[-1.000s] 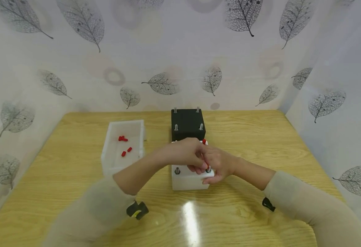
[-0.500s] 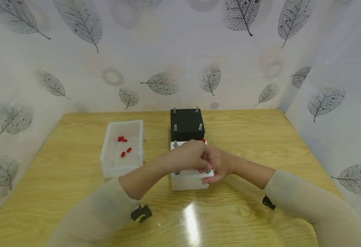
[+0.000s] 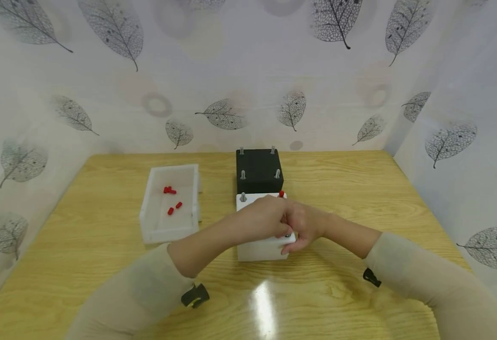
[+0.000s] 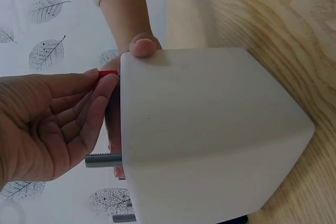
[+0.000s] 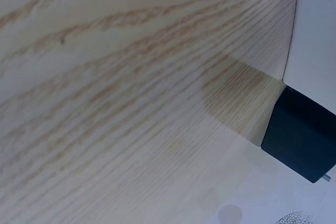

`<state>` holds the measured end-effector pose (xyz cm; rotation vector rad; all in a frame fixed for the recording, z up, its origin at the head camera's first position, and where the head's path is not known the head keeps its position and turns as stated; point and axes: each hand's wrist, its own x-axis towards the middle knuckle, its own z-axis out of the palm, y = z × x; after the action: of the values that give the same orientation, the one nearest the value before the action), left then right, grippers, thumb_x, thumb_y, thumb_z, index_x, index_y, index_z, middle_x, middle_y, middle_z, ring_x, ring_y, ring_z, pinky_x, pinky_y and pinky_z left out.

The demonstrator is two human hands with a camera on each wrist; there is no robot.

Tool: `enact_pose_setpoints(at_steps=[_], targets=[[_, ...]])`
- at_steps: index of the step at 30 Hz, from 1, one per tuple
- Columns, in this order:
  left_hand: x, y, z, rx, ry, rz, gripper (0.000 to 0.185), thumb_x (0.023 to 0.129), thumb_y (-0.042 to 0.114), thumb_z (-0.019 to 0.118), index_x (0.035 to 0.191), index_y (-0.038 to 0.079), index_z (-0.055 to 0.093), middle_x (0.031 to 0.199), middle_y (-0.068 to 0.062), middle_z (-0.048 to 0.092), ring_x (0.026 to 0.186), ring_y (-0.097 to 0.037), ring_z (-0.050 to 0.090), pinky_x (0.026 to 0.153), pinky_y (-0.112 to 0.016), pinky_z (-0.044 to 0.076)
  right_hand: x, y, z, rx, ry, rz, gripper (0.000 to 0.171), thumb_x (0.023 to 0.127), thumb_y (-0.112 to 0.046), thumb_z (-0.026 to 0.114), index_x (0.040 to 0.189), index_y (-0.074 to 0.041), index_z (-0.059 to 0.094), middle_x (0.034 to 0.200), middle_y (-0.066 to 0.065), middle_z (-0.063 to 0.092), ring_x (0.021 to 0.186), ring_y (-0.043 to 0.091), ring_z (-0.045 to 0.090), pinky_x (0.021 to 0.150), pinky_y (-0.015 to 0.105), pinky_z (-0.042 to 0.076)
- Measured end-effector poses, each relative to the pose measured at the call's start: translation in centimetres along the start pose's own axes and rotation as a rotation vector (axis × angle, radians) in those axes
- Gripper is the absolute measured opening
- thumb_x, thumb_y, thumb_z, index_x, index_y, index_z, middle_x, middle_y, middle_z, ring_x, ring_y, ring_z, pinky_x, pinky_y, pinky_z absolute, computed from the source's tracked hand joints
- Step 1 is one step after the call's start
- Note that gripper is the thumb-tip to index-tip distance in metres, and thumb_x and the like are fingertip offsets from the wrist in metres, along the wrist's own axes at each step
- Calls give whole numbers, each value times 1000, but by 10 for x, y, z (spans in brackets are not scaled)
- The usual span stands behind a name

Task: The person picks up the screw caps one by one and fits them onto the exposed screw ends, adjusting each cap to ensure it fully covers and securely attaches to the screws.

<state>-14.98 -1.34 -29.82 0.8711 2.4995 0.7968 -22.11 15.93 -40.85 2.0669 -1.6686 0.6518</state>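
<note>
A white block (image 3: 260, 248) with metal studs stands on the table in front of a black block (image 3: 257, 169). My left hand (image 3: 283, 225) reaches over the white block's front right corner. In the left wrist view my left hand (image 4: 105, 83) pinches a small red cap (image 4: 108, 74) at its fingertips, just above a threaded stud (image 4: 102, 159). My right hand (image 3: 294, 238) grips the same corner of the white block, with its thumb (image 4: 144, 45) on the block's side. Another red cap (image 3: 281, 194) sits on the back right stud. The back left stud (image 3: 243, 197) is bare.
A white tray (image 3: 154, 231) holding several loose red caps (image 3: 170, 190) stands left of the blocks. The black block carries several bare studs (image 3: 242, 174). Leaf-patterned walls enclose the wooden table (image 3: 359, 189) on three sides. The right wrist view shows only table, the white block's corner (image 5: 321, 30) and the black block (image 5: 302, 140).
My left hand has shifted a little right and toward the front right corner, and its forearm now hides the front left stud. The right hand keeps its hold on the block.
</note>
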Motion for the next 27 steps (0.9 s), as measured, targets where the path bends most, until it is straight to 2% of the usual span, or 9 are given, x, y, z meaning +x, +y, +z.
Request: enact_pose_setpoints(at_steps=[7, 13, 21, 23, 27], targets=[[-1, -1, 1, 31, 25, 4, 9, 84, 6, 67, 77, 11, 63, 74, 3, 56, 64, -9, 49, 54, -17, 41, 2, 1, -2, 34, -6, 14, 44, 88, -53, 57, 81, -9, 56, 76, -2, 54, 74, 10, 50, 68, 24, 43], [-2, 1, 2, 60, 47, -15, 12, 84, 16, 72, 77, 15, 62, 75, 5, 58, 70, -11, 53, 60, -19, 43, 2, 1, -1, 56, -6, 34, 42, 86, -52, 61, 81, -10, 58, 73, -3, 54, 71, 9, 49, 67, 23, 42], [-8, -1, -6, -55, 36, -32, 8, 85, 15, 69, 79, 15, 65, 67, 6, 60, 59, -7, 50, 51, -18, 40, 1, 2, 2, 17, 31, -9, 40, 88, -49, 59, 83, -9, 58, 78, -1, 56, 73, 11, 50, 71, 26, 43], [-9, -3, -8, -90, 26, -38, 8, 86, 16, 69, 78, 14, 66, 66, 5, 61, 58, -7, 53, 50, -19, 40, 1, 2, 4, 11, 42, -17, 40, 88, -48, 59, 86, -9, 59, 81, -1, 56, 77, 13, 50, 75, 27, 43], [-12, -8, -13, -206, 8, -56, 7, 87, 14, 69, 82, 9, 67, 68, 2, 65, 62, -11, 61, 53, -21, 48, 2, 2, 5, 4, 51, -14, 45, 88, -50, 57, 98, -7, 59, 92, 3, 57, 84, 15, 51, 80, 30, 45]])
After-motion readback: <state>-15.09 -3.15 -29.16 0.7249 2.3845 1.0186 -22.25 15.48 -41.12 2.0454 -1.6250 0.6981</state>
